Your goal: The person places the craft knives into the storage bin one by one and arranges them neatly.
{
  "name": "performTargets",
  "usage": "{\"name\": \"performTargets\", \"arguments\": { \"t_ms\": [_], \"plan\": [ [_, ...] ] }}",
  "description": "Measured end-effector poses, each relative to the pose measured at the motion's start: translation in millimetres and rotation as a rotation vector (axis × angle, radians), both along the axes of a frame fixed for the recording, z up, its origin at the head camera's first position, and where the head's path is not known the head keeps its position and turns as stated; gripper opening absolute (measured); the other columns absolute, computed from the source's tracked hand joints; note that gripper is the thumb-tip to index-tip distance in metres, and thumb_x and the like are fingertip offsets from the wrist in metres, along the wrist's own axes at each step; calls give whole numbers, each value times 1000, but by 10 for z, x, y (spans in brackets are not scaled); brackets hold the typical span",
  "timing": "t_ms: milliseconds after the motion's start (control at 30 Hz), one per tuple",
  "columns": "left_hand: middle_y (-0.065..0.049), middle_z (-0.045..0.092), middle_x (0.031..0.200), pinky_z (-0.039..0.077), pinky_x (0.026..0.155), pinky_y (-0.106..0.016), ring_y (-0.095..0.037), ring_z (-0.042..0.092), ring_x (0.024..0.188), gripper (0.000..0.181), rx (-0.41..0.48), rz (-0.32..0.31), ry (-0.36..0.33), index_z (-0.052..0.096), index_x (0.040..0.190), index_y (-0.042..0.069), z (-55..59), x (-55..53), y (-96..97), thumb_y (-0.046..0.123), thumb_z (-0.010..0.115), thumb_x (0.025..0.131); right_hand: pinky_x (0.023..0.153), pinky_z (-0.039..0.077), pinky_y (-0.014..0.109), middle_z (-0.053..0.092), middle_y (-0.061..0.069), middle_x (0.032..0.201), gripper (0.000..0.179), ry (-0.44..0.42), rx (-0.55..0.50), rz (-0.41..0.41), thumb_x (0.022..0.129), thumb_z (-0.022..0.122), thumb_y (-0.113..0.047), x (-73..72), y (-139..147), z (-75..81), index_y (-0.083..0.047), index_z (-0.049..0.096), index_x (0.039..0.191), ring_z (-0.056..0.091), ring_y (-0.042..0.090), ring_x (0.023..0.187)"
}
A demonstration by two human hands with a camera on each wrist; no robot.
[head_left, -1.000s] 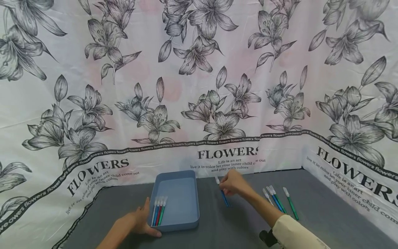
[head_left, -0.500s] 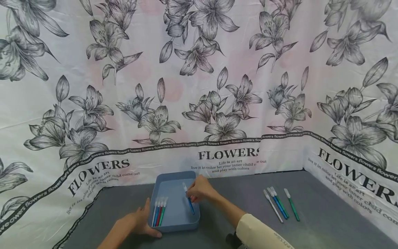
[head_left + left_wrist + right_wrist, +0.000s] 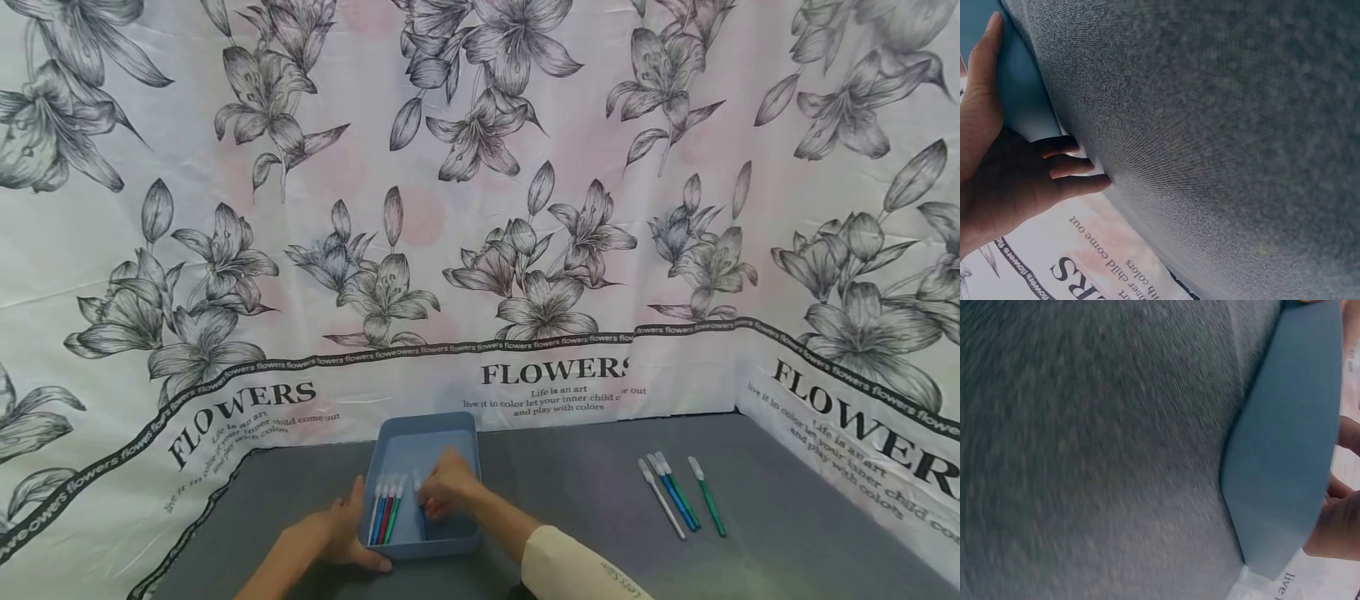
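A blue-grey tray (image 3: pixel 438 548) stands on the table, with a row of capped pens (image 3: pixel 384 515) along its left side, among them blue, red and green ones. My left hand (image 3: pixel 337 529) rests against the tray's front left corner; in the left wrist view its thumb lies along the tray wall and its fingers stretch out. Inside the tray, my right hand (image 3: pixel 452 487) pinches a blue pen (image 3: pixel 422 523) with a whitish cap, just right of the row. Fingers partly cover this pen. In the right wrist view the tray wall hides much of that hand.
On the grey table (image 3: pixel 570 500), right of the tray, lie a white pen (image 3: pixel 663 500), a blue pen (image 3: pixel 679 502) close against a green one, and a separate green pen (image 3: pixel 708 500). A flower-printed cloth (image 3: pixel 555 387) hangs behind and at both sides.
My right hand has carried the blue pen leftward from the table right of the tray, over its rim and down beside the row. The left hand has stayed at the tray's corner.
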State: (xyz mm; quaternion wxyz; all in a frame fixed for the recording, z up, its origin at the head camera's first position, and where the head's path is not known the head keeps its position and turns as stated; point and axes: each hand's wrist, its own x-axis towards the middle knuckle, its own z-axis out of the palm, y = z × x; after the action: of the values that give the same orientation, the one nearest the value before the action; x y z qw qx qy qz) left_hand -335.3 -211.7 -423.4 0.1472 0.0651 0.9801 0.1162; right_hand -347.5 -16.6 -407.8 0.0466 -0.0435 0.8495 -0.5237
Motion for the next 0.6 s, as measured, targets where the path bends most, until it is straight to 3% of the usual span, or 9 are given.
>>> {"name": "performTargets", "arguments": {
  "t_ms": [133,333,600],
  "plan": [
    [-44,29,130,28,93,-65,-55,35,118,143,-13,23,-23,3,142,-4,-1,-10,9,67,78,43,44,51,31,61,12,57,19,-2,-7,-20,63,75,7,-6,-76,-81,1,59,70,61,22,46],
    [-44,29,129,29,93,-65,-56,35,117,142,9,5,-29,1,142,-6,7,-8,2,65,78,46,45,52,29,60,11,60,17,0,-47,-22,64,73,9,-7,-168,-129,2,59,71,62,22,48],
    [-44,31,128,31,93,-62,-54,36,117,137,16,-7,-12,5,141,-7,26,10,-9,63,78,49,49,53,31,62,14,61,18,1,-115,41,64,71,16,41,-238,-93,9,61,77,64,26,51]
  ]
}}
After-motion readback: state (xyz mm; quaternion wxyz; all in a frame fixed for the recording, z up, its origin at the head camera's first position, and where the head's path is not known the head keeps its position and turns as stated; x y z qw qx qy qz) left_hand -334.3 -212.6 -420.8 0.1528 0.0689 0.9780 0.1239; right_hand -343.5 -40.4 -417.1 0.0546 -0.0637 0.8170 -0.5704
